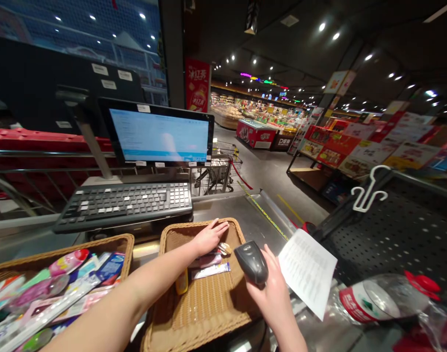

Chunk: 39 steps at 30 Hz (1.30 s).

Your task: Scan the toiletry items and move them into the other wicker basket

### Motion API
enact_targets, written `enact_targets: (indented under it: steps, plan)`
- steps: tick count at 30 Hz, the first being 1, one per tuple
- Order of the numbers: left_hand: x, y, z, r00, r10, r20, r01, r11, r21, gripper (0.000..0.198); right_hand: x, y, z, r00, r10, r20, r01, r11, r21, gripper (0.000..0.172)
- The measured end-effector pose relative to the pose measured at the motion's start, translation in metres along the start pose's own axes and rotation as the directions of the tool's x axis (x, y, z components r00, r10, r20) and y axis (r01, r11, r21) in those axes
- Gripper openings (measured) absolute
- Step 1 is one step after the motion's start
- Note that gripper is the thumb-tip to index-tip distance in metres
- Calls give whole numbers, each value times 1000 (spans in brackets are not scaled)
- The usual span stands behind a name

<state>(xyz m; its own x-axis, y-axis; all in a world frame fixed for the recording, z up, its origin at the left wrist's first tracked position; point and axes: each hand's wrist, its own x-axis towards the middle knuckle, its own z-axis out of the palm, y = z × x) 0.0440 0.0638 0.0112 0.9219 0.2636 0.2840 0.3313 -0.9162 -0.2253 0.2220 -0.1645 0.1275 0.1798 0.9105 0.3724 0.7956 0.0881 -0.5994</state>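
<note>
Scanner is gripped in the right hand at the middle basket's right edge. Left hand, fingers spread, touches small packets inside that basket; only a few lie there.

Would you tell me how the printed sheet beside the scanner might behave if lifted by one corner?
The printed sheet looks thin and single, so it would probably droop and weigh almost nothing. It lies loose beside the right hand holding the scanner, so a push would likely slide it.
</note>
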Motion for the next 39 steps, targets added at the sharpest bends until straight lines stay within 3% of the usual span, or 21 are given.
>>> enact_targets:
  steps: [8, 13, 21, 31, 34, 39]
  plan:
    - [-15, 5, 12, 999, -32, 0, 32, 999, -6, 18, 6, 3, 3, 1000, 8, 19, -8, 1000, 5, 55]
    - [-17, 5, 15, 997, -28, 65, 31, 999, -42, 17, 8, 1, 6, 1000, -13, 23, 13, 1000, -22, 57]
    - [-20, 7, 20, 989, -115, 95, 123, 989, -79, 27, 7, -2, 4, 1000, -4, 28, 5, 1000, -19, 56]
    - [-17, 14, -6, 987, -138, 89, 152, 970, -189, 15, 5, -5, 4, 1000, -1, 19, 1, 1000, -8, 57]
    - [-17, 15, -16, 990, -117, 82, 135, 957, -257, 20, 6, -8, 5, 999, 0, 32, 0, 1000, -1, 56]
    - [-20, 11, -48, 988, -149, 27, 150, 933, -327, 18, 6, -12, 7, 999, -7, 51, 6, 1000, 9, 55]
